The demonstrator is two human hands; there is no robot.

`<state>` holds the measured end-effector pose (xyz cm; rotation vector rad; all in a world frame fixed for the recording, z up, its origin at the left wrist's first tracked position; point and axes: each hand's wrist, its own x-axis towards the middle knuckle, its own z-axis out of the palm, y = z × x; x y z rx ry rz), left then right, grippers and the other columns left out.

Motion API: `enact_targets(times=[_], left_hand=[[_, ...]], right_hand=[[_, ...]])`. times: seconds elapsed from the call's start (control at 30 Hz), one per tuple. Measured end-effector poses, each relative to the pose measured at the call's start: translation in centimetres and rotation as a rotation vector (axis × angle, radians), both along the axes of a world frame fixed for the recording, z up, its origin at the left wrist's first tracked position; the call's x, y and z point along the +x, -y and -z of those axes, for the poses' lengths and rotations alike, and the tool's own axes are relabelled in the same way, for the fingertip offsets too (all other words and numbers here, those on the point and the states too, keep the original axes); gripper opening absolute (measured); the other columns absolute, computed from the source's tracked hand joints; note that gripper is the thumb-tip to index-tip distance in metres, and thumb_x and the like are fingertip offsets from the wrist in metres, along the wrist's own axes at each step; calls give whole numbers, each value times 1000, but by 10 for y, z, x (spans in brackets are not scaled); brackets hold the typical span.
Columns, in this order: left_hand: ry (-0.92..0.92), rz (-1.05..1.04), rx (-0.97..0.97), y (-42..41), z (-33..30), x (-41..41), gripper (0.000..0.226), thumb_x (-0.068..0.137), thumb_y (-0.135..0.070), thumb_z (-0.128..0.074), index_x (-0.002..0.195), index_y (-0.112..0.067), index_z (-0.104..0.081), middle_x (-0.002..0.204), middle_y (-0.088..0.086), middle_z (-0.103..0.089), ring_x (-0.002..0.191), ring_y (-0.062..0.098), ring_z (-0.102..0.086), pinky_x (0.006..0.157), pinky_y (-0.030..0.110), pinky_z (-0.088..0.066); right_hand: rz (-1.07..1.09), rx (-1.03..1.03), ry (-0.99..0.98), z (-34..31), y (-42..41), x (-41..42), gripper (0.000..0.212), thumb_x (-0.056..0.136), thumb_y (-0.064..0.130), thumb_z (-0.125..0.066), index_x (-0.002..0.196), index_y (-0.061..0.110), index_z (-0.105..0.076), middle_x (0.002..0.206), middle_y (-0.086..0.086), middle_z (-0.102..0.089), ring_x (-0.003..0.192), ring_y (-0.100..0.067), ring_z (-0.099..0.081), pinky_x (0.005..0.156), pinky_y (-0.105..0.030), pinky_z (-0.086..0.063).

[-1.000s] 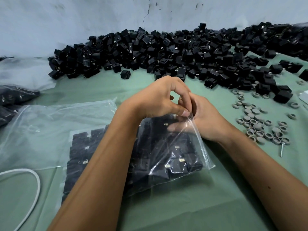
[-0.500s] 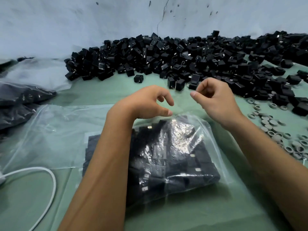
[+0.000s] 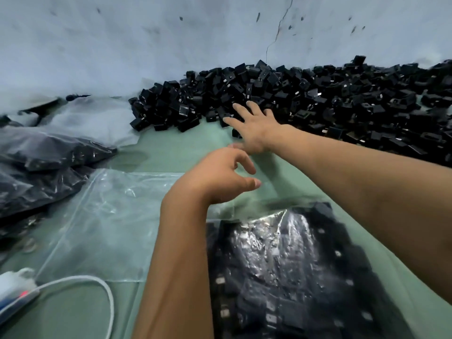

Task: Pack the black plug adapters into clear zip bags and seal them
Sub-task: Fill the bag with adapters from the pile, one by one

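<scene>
A clear zip bag (image 3: pixel 288 272) packed with black plug adapters lies on the green table in front of me, under my arms. My left hand (image 3: pixel 220 177) hovers above its top edge, fingers loosely curled and holding nothing. My right hand (image 3: pixel 254 128) is stretched forward with fingers spread, its fingertips at the near edge of the big heap of loose black adapters (image 3: pixel 305 94) along the wall. It grips nothing. A single adapter (image 3: pixel 236 133) sits partly under that hand.
Empty clear bags (image 3: pixel 107 216) lie flat on the left. Filled bags of adapters (image 3: pixel 41 172) are stacked at the far left. A white cable (image 3: pixel 97 285) and a white plug block (image 3: pixel 12 287) lie at the lower left. A pale wall stands behind the heap.
Both hands have let go of the filled bag's top. My right hand has reached forward to the adapter heap and opened its fingers. The view has swung left.
</scene>
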<state>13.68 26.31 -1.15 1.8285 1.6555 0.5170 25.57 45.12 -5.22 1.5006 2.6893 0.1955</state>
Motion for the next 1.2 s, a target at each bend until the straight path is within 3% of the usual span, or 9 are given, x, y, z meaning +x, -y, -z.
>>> enact_targets(times=[0.13, 0.33, 0.43, 0.57, 0.73, 0.87, 1.03, 1.1, 1.2], left_hand=[[-31, -54, 37, 0, -2, -5, 20, 88, -37, -78, 106, -31, -72, 128, -4, -61, 117, 13, -58, 86, 27, -41], [-70, -243, 92, -59, -24, -12, 13, 89, -38, -75, 85, -28, -69, 96, -6, -70, 102, 19, -67, 89, 33, -53], [-210, -412, 209, -121, -24, -25, 27, 94, -48, -65, 108, -25, -66, 126, 5, -64, 125, 28, -54, 106, 40, -44], [-368, -484, 232, -202, -14, -37, 58, 95, -63, -51, 136, -21, -52, 155, 18, -33, 145, 42, -22, 113, 55, -32], [-334, -381, 174, -287, 4, -40, 77, 94, -77, -31, 160, -38, -21, 171, 8, -8, 156, 40, 0, 123, 60, -7], [-368, -358, 130, -319, 29, -39, 74, 92, -80, -13, 158, -48, -13, 168, 13, -23, 156, 42, -3, 121, 62, 5], [-206, -331, 170, -301, 47, -33, 64, 96, -75, -19, 148, -41, -31, 145, 15, -53, 138, 40, -43, 117, 61, -24], [-156, -309, 154, -283, 51, -33, 63, 94, -77, -19, 144, -41, -35, 136, 12, -61, 130, 40, -50, 110, 58, -36], [-151, -280, 141, -250, 54, -24, 63, 95, -75, -19, 143, -39, -38, 139, 12, -59, 131, 40, -49, 108, 52, -38]], right_hand=[[61, -82, -138, 4, -25, -18, 93, 89, 82, -41, 163, 39, -5, 173, -3, 10, 158, -32, 10, 121, -66, -6], [175, 37, -337, -3, -70, 16, 87, 91, 79, -39, 162, 33, -19, 172, -7, -5, 157, -34, -2, 121, -64, -12], [198, 153, -317, -6, -92, 30, 87, 91, 80, -37, 161, 31, -22, 171, -10, -8, 157, -36, -4, 122, -62, -13], [155, 253, -319, -16, -128, 29, 91, 87, 85, -35, 162, 36, -17, 172, -9, -5, 158, -37, 3, 125, -60, -7], [220, 57, -321, -34, -177, 14, 90, 79, 95, -30, 157, 53, -18, 172, -8, -4, 156, -41, -4, 122, -66, -12], [224, 6, -302, -42, -198, 6, 71, 79, 91, -38, 142, 59, -39, 160, -9, -29, 148, -43, -26, 116, -64, -26], [138, -40, -268, -35, -175, 16, 56, 90, 81, -38, 132, 49, -54, 144, -9, -45, 140, -39, -38, 114, -58, -32], [95, -68, -330, -32, -154, 22, 56, 92, 77, -43, 133, 43, -58, 138, -12, -49, 136, -39, -42, 116, -51, -34], [59, -68, -351, -29, -111, 37, 53, 94, 72, -43, 132, 39, -59, 141, -13, -46, 134, -41, -40, 117, -49, -33]])
